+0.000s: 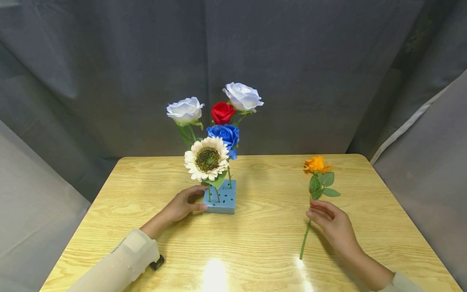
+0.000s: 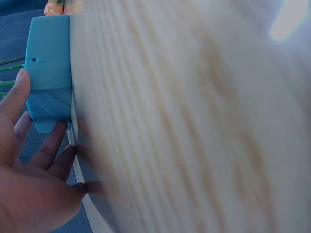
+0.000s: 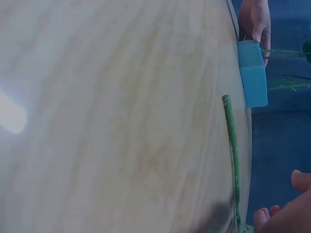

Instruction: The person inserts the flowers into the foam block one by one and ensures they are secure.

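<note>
A light blue block with holes in its top (image 1: 224, 207) stands on the table. Its holes hold a cream sunflower (image 1: 197, 172), a blue rose (image 1: 224, 134), a red rose (image 1: 221, 112) and two white roses (image 1: 243, 97). My left hand (image 1: 184, 205) grips the block's left end, thumb at the front corner. In the left wrist view the block (image 2: 48, 58) sits by the thumb and fingertips. An orange rose (image 1: 315, 164) lies to the right, its green stem (image 3: 232, 136) along the table. My right hand (image 1: 335, 225) is at mid-stem, thumb and fingers apart.
The wooden table (image 1: 262, 243) has a rounded back edge, with a dark grey curtain (image 1: 310, 81) behind it. Lighter cloth (image 1: 430, 162) hangs at the sides. A small black object (image 1: 157, 263) shows by the left sleeve.
</note>
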Available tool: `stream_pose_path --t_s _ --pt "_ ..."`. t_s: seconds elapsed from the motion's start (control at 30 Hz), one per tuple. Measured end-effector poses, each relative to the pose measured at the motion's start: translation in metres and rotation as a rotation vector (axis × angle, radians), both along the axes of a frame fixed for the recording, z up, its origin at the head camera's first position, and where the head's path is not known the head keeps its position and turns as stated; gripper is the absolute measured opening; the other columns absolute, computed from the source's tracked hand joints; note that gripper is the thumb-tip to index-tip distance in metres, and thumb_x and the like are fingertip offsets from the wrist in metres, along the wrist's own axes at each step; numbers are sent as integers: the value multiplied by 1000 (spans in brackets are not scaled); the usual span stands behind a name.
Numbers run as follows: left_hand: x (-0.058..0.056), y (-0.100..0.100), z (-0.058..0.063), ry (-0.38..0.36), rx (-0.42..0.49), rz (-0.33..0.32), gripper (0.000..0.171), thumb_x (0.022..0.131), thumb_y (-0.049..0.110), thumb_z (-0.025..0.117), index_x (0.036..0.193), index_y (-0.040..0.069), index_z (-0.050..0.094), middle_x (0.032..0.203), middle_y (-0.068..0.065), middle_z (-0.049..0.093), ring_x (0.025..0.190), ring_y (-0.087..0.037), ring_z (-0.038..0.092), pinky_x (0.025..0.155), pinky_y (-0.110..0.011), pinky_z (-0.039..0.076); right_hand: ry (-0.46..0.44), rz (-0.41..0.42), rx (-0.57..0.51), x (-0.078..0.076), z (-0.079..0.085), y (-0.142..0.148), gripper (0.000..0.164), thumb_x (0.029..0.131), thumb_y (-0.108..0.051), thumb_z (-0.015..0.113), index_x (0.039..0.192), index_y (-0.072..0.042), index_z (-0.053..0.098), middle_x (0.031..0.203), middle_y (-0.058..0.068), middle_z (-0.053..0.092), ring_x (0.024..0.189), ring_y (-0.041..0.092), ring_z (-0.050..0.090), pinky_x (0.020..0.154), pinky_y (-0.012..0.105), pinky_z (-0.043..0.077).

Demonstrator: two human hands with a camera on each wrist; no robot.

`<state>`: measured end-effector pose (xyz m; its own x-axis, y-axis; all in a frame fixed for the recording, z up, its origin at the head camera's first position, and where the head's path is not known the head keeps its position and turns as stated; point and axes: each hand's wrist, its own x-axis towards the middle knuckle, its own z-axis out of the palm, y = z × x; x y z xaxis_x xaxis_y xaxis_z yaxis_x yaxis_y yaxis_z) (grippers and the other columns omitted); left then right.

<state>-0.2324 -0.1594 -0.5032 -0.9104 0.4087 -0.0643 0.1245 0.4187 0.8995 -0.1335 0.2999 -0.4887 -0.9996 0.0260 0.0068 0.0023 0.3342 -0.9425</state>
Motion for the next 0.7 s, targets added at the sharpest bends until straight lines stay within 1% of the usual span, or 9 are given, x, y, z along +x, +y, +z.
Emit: stream_pose_path --t_s 0.2,0.4,0.47,0.53,0.63,0.7 --pt "0 0 0 -6 -1 2 65 90 19 81 149 14 54 148 -15 57 140 -37 48 119 -60 32 -80 -38 33 5 -4 8 62 101 -30 70 148 4 47 146 25 53 109 -10 58 89 7 49" --pt "0 0 1 -8 -2 3 65 90 20 81 150 14 54 147 -15 58 140 -37 49 119 -60 33 -162 -63 20 4 -9 9 69 100 -26 72 151 6 40 148 29 50 105 -12 57 89 9 50" --pt "0 0 1 -6 -5 4 65 90 20 81 150 14 54 147 -15 58 140 -37 49 119 -60 33 -178 -61 14 4 -11 8 72 99 -26 72 153 7 36 149 29 49 110 -4 60 89 10 51" --pt "0 0 0 -3 -7 3 65 90 21 81 149 15 55 147 -15 58 140 -37 49 119 -60 33 -187 -57 13 3 -12 8 75 99 -26 72 154 8 34 150 29 47 119 9 61 89 10 52" --pt "0 -1 -1 -1 -3 0 65 90 20 81 149 15 55 147 -15 58 140 -37 49 118 -60 34 -195 -50 13 2 -13 7 78 99 -27 72 154 9 31 151 30 44 129 28 57 90 11 52" --pt "0 -1 -2 0 0 -1 65 90 20 81 149 14 55 147 -15 58 140 -37 49 118 -60 34 -202 -44 16 1 -14 7 79 99 -27 72 155 10 30 152 30 44 131 33 56 90 12 53"
